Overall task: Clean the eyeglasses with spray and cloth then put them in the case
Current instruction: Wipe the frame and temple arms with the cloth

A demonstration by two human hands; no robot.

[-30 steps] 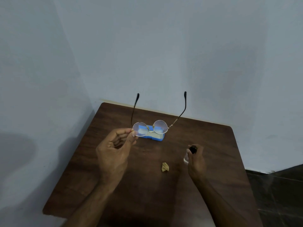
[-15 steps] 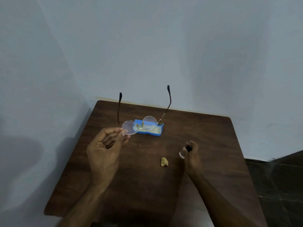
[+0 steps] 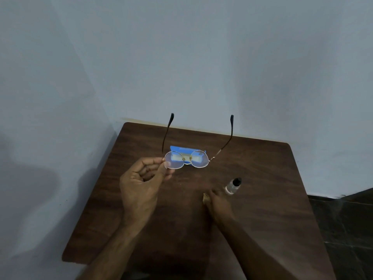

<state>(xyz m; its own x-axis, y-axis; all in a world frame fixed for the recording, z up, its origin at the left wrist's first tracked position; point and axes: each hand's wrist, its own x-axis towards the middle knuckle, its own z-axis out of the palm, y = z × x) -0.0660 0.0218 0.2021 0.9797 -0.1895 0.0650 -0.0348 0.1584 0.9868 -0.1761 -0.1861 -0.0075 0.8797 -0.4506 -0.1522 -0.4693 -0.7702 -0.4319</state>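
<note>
The left hand pinches the eyeglasses at one lens's outer rim between thumb and forefinger, with the temples unfolded and pointing away. The blue case lies on the counter beyond that hand, behind the lenses. The right hand touches the cloth; its grip cannot be determined. The spray bottle stands just beyond it.

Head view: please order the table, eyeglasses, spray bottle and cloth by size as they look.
table
eyeglasses, held nearer the camera, so enlarged
spray bottle
cloth, partly hidden by the right hand
</note>
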